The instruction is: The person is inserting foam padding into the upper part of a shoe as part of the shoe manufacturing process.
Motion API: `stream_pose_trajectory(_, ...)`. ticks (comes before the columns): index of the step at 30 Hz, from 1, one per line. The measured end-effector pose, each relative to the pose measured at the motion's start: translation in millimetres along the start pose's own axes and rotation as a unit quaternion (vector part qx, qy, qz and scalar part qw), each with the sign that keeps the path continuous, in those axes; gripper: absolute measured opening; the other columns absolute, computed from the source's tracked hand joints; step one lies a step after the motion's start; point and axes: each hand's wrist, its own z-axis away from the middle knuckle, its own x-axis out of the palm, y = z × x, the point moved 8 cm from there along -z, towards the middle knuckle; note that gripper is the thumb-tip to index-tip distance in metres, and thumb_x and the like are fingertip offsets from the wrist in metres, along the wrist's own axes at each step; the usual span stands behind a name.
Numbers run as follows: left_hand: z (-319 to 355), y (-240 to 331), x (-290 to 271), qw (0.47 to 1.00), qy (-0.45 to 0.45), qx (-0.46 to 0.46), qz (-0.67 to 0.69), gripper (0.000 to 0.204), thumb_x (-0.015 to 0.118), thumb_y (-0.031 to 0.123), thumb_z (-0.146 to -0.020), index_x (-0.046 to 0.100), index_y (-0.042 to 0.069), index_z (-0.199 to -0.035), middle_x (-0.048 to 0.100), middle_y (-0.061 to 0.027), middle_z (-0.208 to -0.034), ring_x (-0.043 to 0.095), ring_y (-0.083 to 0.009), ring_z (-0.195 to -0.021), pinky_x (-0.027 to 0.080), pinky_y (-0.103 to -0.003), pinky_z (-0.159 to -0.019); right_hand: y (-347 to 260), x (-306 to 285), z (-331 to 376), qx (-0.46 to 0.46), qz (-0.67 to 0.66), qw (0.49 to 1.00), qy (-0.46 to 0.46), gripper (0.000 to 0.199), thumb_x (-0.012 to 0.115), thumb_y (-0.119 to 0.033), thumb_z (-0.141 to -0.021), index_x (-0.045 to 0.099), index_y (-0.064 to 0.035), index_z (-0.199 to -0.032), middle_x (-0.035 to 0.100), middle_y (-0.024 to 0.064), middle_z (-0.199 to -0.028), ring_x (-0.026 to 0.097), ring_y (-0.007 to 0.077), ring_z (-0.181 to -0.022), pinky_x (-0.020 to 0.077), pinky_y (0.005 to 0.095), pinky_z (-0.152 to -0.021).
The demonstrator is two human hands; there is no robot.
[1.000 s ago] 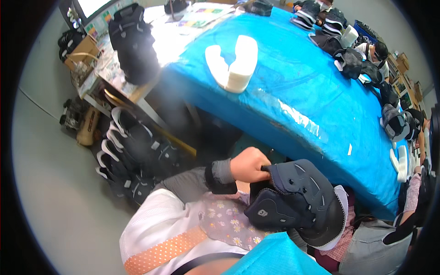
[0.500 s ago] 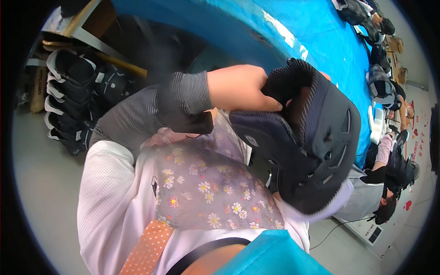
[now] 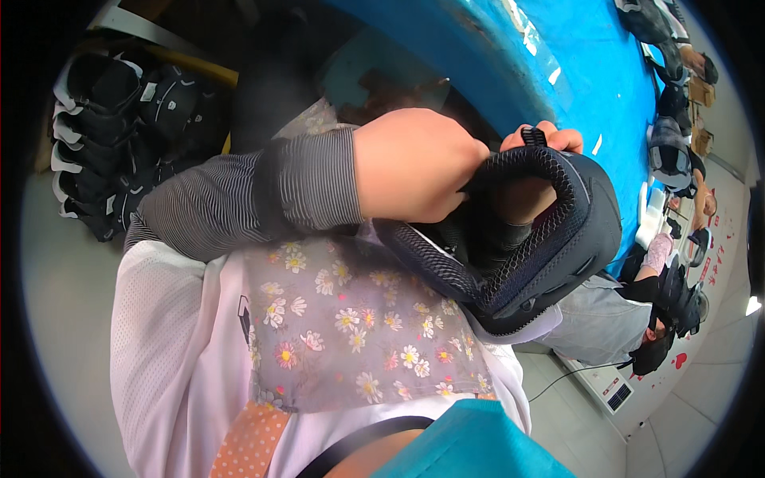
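- At far left, a stack of dark shoe uppers with white edges (image 3: 84, 155); more black pieces lie beside it.
- The left forearm in a striped grey sleeve (image 3: 215, 195) crosses the view above a flowered apron (image 3: 351, 319).
- The left hand (image 3: 418, 167) is closed on the rim of a shoe upper (image 3: 594, 211); its back hides that part of the rim.
- The upper, held tilted in front of the apron, is black, its mouth gaping, with netted lining, a striped pull loop (image 3: 534, 137) and a pale band along its lower edge.
- The right hand (image 3: 564, 141) curls its fingers behind the rim by the loop, gripping it; the collar hides the rest.
- Behind, the blue table (image 3: 590, 92).
- At right, dark shoes (image 3: 671, 155), white curved pieces (image 3: 652, 217) and a person in grey (image 3: 594, 319).
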Motion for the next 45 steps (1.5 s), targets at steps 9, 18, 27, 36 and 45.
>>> stream_pose_trajectory(9,5.4,4.6,14.6,0.988,-0.028,0.103,-0.110,0.020,0.060,0.021,-0.082,0.063,0.001,-0.085,0.058,-0.0144,-0.066,0.059,-0.0336,-0.063,0.049,-0.041,-0.058,30.0,3.1,10.4,0.087,-0.105,0.990,0.021,0.022,0.058,-0.022,-0.092,0.047,-0.0054,-0.083,0.049,0.0046,-0.064,0.046,0.0138,-0.052,0.0394,0.0242,-0.043)
stream_pose_trajectory(18,-0.4,6.6,-15.5,0.984,0.172,0.052,-0.002,0.029,0.069,0.031,-0.079,0.065,0.003,-0.077,0.059,-0.0159,-0.066,0.059,-0.0348,-0.063,0.047,-0.040,-0.056,26.4,7.6,20.2,0.067,-0.093,0.990,0.078,0.018,0.059,-0.019,-0.092,0.047,-0.0055,-0.086,0.052,0.0061,-0.071,0.051,0.0135,-0.060,0.0436,0.0279,-0.054)
stream_pose_trajectory(27,5.3,2.8,-22.9,0.982,0.183,0.019,0.045,0.022,0.070,0.023,-0.077,0.065,0.002,-0.077,0.058,-0.0165,-0.066,0.058,-0.0351,-0.062,0.046,-0.039,-0.055,20.7,12.8,18.8,0.091,0.024,0.995,0.017,0.022,0.065,-0.019,-0.089,0.047,-0.0074,-0.086,0.056,0.0072,-0.079,0.053,0.0134,-0.066,0.0446,0.0274,-0.060)
stream_pose_trajectory(36,-7.4,2.5,-22.3,0.981,0.169,-0.042,0.079,0.027,0.069,0.027,-0.077,0.065,0.001,-0.083,0.061,-0.0192,-0.072,0.061,-0.0377,-0.068,0.048,-0.041,-0.059,8.8,-67.2,76.4,-0.087,0.141,0.940,0.299,0.027,0.051,-0.022,-0.096,0.054,0.0015,-0.108,0.060,0.0106,-0.103,0.060,0.0182,-0.087,0.0492,0.0315,-0.077)
stream_pose_trajectory(45,-0.6,-3.1,16.3,0.988,-0.099,-0.077,0.087,0.026,0.067,0.026,-0.079,0.065,0.001,-0.085,0.061,-0.0205,-0.070,0.060,-0.0384,-0.068,0.049,-0.042,-0.061,-27.0,-34.2,38.9,0.030,0.490,0.842,0.224,0.041,0.037,-0.036,-0.100,0.050,0.0027,-0.101,0.059,0.0132,-0.081,0.059,0.0198,-0.068,0.0503,0.0283,-0.059)
